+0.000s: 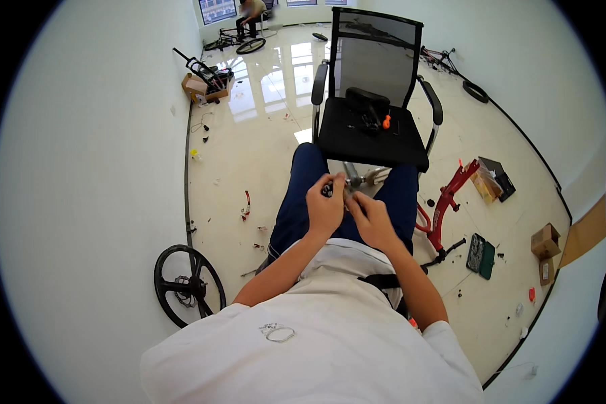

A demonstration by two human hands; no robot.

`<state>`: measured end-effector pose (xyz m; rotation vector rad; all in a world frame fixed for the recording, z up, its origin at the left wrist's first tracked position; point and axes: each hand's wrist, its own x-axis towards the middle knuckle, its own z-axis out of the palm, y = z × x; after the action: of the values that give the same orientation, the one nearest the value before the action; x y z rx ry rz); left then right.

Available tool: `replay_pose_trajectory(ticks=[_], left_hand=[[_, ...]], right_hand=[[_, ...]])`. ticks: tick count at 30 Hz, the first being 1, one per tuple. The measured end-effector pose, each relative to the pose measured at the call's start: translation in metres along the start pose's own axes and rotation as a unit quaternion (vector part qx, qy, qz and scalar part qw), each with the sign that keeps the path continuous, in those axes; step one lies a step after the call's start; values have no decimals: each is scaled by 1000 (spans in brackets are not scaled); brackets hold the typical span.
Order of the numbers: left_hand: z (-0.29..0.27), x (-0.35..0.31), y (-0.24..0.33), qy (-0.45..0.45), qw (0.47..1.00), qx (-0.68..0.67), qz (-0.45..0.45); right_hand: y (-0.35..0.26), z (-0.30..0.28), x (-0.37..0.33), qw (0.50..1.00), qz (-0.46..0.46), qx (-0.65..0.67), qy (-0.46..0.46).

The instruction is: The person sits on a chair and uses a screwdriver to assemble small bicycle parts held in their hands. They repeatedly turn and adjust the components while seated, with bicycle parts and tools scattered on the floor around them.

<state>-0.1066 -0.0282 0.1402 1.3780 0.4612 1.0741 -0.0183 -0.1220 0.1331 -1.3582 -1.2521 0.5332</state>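
Note:
My left hand [324,209] is closed above my lap, fingers curled round a small black part [327,190]. Close beside it, my right hand [374,221] has its thumb and fingers pinched together near the left fingertips. Whatever it grips is too small and covered to name. Just beyond the fingertips, between my knees, shows a silver metal piece with a round dark joint [355,181] and pale prongs [377,176]. My hands hide part of it.
A black mesh chair [374,145] stands before me, bearing a bicycle saddle [366,101] and an orange-handled screwdriver [386,122]. A red bike frame [444,202] and an open green tool case [480,256] lie right; a wheel [157,283] leans left. Another person [250,12] sits far back.

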Motion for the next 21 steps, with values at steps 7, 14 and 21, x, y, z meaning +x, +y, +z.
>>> replay_pose_trajectory(ticks=[7,14,21], left_hand=[[-8,4,-16,40,973,129,185],[4,22,-39,-14,998,48,-44],[-7,14,-39,-21,963,-124,-238]], right_hand=[[-2,14,-2,923,217,318,2],[0,-3,-5,963,192,190,-8],[-12,-12,-4,968,180,139,-106]])
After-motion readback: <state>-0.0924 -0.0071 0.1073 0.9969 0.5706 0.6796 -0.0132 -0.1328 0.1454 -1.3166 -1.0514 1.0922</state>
